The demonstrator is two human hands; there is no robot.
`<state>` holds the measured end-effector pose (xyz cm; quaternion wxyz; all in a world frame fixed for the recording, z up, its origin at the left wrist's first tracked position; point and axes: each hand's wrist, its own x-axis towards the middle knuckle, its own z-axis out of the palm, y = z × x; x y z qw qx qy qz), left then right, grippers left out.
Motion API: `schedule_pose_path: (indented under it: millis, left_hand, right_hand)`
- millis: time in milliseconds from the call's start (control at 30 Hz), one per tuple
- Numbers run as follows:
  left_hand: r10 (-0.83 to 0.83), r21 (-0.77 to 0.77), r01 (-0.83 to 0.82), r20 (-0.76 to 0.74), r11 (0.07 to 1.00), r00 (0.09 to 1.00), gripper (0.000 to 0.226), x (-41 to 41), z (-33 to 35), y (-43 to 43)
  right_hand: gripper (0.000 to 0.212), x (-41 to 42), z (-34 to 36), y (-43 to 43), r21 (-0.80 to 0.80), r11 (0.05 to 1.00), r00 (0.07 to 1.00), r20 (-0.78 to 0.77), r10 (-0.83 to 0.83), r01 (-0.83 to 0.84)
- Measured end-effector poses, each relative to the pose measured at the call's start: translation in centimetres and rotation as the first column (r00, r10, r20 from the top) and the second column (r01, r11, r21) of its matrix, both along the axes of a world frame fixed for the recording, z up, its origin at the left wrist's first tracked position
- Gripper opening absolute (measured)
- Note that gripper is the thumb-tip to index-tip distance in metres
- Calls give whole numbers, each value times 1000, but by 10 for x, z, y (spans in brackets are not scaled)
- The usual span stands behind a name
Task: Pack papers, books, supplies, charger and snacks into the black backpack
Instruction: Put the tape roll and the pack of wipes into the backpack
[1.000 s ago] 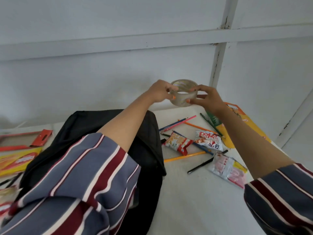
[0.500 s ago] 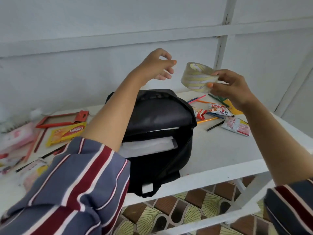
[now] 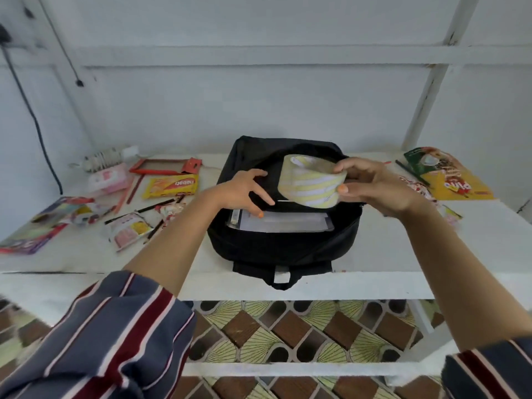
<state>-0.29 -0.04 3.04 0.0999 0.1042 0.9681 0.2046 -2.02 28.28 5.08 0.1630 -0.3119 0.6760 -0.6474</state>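
Observation:
The black backpack [image 3: 283, 249] lies on the white table [image 3: 403, 254] with its top unzipped toward me. White papers and a book [image 3: 283, 221] show inside the opening. My right hand [image 3: 374, 185] holds a wide roll of clear tape [image 3: 312, 182] just above the opening. My left hand [image 3: 244, 191] rests on the bag's upper flap at the opening's left side, fingers spread. Snack packets [image 3: 128, 230], a yellow wafer pack [image 3: 172, 185] and pencils [image 3: 155, 207] lie left of the bag. A white charger [image 3: 106, 158] sits by the wall.
A yellow-green snack bag [image 3: 449, 174] and more packets lie right of the backpack. A red frame [image 3: 164, 167], a pink pack [image 3: 108, 180] and a colourful pack [image 3: 43, 223] are at the left. A black cable [image 3: 34, 119] hangs on the wall. Patterned floor tiles show below the table.
My right hand brought the tape roll down from chest height to the bag's opening. My left hand let go of the tape and dropped onto the backpack flap. My view tilted down.

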Motion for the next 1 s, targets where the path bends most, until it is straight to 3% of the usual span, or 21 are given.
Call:
schedule_pose_path:
  millis: [100,200,467,600,733,833,900,1000]
  left_hand:
    - [17,-61,-22,-71,998,997,51,3,-16,-3]
    - [34,27,-31,-127,999,991,64,-4,-20,-8]
    - [-31,22,37,-252,999,967,46,-28,11,-24]
    - [-81,15,88,-250,996,965,43,-40,29,-27]
    - [-126,24,137,-257,990,958,38,-47,31,-32]
    - [-162,32,177,-265,984,950,38,-49,28,-35]
    - [-183,27,197,-261,980,948,38,-52,28,-39]
    - [-211,35,228,-258,973,943,39,-56,29,-42]
  right_hand:
    - [27,6,-17,-9,73,996,999,20,49,-51]
    - [27,10,-29,-18,180,982,997,-46,67,-58]
    - [26,2,-53,-59,277,959,992,-128,-21,56]
    - [25,-9,-72,-98,281,931,965,-186,-185,233]
    - [31,-20,-83,-145,345,773,811,-468,-351,533]
    - [45,-25,-83,-171,482,573,711,-646,-279,662]
    - [52,-25,-82,-178,565,453,701,-678,-221,689]
    - [53,-13,-82,-177,555,367,653,-717,-245,747]
